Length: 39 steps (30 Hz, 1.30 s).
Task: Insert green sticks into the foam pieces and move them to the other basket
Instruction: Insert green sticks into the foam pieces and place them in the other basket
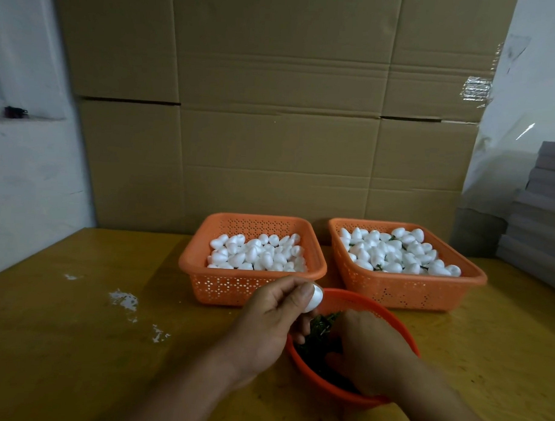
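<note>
Foam piece pinched in left hand, presented for insertion; right hand lowered into green sticks, grip indiscernible.

No legible text, labels or numbers anywhere.

Two bare arms come in from the bottom edge. No sleeves show. The left hand and the right hand have no gloves, no rings and no watch.
</note>
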{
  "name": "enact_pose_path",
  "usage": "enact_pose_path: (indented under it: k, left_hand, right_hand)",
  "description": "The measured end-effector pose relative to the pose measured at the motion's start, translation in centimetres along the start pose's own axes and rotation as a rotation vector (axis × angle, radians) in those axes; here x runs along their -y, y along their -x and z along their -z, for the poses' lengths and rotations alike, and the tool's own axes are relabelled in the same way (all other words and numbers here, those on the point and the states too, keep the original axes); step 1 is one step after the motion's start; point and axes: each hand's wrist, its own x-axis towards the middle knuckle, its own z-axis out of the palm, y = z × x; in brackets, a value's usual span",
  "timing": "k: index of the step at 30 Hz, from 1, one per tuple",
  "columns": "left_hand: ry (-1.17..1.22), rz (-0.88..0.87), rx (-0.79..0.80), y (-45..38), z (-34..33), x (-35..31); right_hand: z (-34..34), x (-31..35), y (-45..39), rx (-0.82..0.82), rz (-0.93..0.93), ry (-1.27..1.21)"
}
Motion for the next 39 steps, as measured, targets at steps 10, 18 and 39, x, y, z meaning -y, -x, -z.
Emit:
enact_pose_path:
  k: [10,18,39]
  left_hand:
    - [0.288,0.082,-0.049,0.2,-0.4,-0.5]
    - [0.405,0.154,-0.03,0.1,-0.1,-0.5]
    - [0.482,0.197,-0.063,0.2,0.0,-1.1]
  right_hand:
    - [0.1,-0.6,0.4,-0.128,-0.029,-0.079]
    - [0.3,-1.3,1.0,-0.311,0.045,-0.274]
    - [1.5,-0.3,2.8,-0.302,0.286,-1.315]
